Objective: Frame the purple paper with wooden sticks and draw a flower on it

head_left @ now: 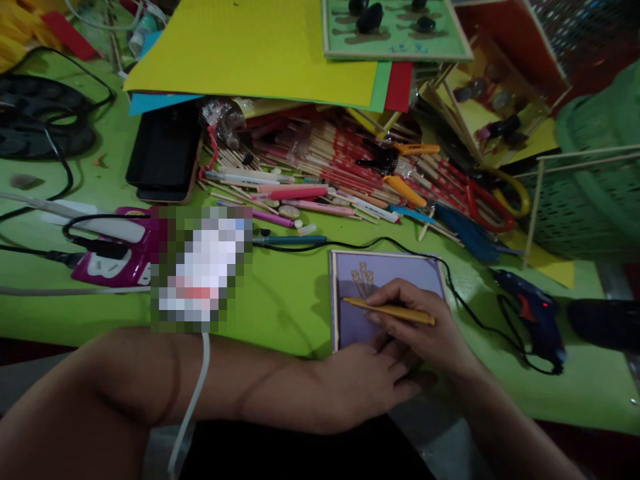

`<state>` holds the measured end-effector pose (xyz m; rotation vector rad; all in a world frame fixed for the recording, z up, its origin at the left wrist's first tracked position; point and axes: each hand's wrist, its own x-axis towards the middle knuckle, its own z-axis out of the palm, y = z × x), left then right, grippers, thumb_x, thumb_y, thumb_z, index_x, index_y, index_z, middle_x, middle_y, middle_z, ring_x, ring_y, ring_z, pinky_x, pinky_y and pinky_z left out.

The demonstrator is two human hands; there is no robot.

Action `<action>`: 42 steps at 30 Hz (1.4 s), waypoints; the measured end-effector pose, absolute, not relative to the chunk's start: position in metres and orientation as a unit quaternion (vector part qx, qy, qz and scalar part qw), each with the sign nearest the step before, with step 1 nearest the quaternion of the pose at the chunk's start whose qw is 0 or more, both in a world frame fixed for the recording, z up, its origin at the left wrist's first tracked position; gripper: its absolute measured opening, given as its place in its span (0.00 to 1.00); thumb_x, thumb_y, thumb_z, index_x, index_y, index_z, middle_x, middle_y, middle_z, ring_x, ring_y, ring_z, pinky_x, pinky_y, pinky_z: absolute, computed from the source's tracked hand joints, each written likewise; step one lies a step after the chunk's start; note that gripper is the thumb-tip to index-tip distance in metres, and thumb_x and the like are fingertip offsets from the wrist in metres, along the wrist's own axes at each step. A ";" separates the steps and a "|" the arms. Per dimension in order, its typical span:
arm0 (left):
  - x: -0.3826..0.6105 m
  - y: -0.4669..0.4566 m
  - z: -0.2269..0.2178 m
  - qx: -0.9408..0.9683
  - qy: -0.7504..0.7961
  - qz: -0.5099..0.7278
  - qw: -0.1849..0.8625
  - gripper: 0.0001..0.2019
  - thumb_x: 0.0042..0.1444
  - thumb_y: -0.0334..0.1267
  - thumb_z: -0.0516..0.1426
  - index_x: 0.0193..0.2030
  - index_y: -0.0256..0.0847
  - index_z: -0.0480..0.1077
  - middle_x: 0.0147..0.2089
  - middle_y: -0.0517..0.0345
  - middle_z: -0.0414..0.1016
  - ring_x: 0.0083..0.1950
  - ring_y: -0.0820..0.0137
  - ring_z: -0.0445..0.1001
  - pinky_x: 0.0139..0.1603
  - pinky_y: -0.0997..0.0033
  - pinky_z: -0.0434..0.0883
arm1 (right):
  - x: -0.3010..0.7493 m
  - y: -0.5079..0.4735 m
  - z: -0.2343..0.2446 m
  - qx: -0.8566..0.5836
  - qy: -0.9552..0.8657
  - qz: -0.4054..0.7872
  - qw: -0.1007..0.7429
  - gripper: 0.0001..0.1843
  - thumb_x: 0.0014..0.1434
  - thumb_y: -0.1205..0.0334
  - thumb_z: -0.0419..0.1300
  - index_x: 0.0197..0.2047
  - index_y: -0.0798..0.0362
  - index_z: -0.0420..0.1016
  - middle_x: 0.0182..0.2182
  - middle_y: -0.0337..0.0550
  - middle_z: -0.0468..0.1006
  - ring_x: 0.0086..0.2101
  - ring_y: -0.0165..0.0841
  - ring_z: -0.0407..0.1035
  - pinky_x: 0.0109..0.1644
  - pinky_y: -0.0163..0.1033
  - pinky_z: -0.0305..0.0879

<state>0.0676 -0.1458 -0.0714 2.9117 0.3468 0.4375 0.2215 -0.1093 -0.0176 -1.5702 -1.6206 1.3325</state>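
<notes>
A purple card with a pale wooden frame (390, 273) lies at the near edge of the green table (285, 300). A small drawing of tulip-like shapes sits near its top left. My right hand (425, 327) is closed around a yellow pencil (395, 311), its tip touching the card beside the drawing. My left hand (370, 380) lies flat across the card's lower edge, fingers stretched toward the right hand, holding nothing. My left forearm runs along the table's front edge.
A blue glue gun (535, 313) with a black cord lies right of the card. Behind it is a heap of sticks, pens and scissors (350, 173), coloured paper sheets (260, 53), a dark phone (165, 153), a magenta power strip (120, 257) and a green basket (600, 193).
</notes>
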 end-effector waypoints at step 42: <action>0.066 -0.137 -0.062 0.985 0.100 0.122 0.064 0.24 0.68 0.35 0.51 0.70 0.49 0.64 0.70 0.51 0.66 0.68 0.60 0.68 0.68 0.55 0.62 | 0.235 -0.113 -0.003 -0.620 -0.593 0.464 0.222 0.09 0.59 0.55 0.65 0.31 0.49 0.75 0.25 0.37 0.78 0.26 0.32 0.71 0.28 0.35 0.65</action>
